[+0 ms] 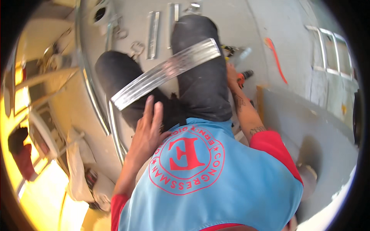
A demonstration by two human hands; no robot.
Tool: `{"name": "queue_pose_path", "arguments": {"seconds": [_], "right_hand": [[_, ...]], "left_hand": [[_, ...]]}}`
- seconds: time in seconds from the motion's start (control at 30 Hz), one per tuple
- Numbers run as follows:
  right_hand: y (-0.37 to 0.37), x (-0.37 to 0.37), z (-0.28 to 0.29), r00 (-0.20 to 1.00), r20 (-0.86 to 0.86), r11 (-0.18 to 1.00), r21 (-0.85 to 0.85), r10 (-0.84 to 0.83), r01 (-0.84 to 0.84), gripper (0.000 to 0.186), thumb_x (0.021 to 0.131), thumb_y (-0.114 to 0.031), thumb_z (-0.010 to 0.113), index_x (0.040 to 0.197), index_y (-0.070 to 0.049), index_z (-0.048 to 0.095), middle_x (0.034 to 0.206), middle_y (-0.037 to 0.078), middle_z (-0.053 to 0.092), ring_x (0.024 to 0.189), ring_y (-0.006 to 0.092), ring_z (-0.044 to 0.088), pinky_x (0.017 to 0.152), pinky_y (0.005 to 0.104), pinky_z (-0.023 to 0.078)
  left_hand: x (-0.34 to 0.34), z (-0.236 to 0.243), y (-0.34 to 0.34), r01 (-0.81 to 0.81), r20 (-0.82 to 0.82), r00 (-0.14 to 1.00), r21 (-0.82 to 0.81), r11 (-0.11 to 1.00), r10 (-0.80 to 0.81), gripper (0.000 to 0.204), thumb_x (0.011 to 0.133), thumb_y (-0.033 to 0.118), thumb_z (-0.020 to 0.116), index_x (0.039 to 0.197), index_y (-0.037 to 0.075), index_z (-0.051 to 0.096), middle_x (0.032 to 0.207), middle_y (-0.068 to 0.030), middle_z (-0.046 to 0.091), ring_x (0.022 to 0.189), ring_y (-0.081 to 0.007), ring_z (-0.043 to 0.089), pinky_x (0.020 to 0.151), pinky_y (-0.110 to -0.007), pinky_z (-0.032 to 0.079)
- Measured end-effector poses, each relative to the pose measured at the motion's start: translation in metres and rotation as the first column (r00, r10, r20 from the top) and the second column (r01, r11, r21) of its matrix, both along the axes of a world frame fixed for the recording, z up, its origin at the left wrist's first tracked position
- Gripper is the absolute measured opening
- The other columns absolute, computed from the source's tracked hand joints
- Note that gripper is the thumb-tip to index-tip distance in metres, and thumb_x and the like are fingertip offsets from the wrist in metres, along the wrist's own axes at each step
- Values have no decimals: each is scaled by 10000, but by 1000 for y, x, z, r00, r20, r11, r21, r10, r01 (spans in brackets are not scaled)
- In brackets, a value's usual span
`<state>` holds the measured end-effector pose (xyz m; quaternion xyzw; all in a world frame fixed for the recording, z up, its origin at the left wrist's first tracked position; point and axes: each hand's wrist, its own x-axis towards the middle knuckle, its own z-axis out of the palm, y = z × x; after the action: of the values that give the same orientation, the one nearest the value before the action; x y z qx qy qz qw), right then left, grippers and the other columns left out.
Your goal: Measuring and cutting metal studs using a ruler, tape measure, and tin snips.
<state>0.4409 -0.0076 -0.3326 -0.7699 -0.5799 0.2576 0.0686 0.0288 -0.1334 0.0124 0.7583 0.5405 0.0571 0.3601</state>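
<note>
A long ribbed silver metal strip (146,82) lies slanted across both dark-trousered thighs (198,86). My left hand (148,129) is open, fingers stretched just below the strip's left end, with no visible grip on it. My right hand (232,75) reaches down beside my right leg, next to an orange-and-black power drill (243,77); its fingers are partly hidden, so whether it grips anything is unclear. Small yellow-and-black tools (231,50) lie just beyond that hand on the floor.
More metal strips (153,34), metal rings (137,49), a white cylindrical object (99,11) and an orange-red tool (276,57) lie ahead. Long metal channels (94,100) run along my left, near wooden pieces and cloth (79,161). A grey panel (308,127) stands at the right.
</note>
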Motion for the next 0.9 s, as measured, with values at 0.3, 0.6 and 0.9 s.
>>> {"name": "queue_pose_path", "arguments": {"seconds": [0.3, 0.6, 0.9], "right_hand": [[32, 31, 80, 942, -333, 999, -10, 35, -40, 387, 952, -361, 789, 1211, -76, 750, 963, 96, 712, 863, 193, 685, 719, 365, 530], [24, 18, 333, 331, -916, 773, 376, 227, 512, 481, 1072, -195, 653, 1486, 27, 548, 1042, 8, 639, 635, 35, 432, 560, 208, 339], [-18, -178, 422, 78, -898, 887, 439, 432, 141, 612, 908, -208, 854, 1410, -6, 567, 1223, 65, 663, 1055, 142, 681, 902, 294, 578]], "left_hand": [[1, 16, 19, -27, -43, 999, 147, 989, 34, 781, 889, 264, 833, 1577, 62, 523, 1534, -211, 560, 1247, -396, 619, 1094, -488, 481], [82, 53, 88, 75, 703, 710, -20, 997, -40, 991, 979, 329, 801, 1717, 38, 206, 1531, -228, 571, 1390, -405, 569, 1184, -504, 450], [124, 69, 99, -229, 969, -215, -173, 958, 123, 874, 1100, 326, 594, 1702, -36, 74, 1698, -270, 290, 1560, -346, 347, 1242, -463, 345]]}}
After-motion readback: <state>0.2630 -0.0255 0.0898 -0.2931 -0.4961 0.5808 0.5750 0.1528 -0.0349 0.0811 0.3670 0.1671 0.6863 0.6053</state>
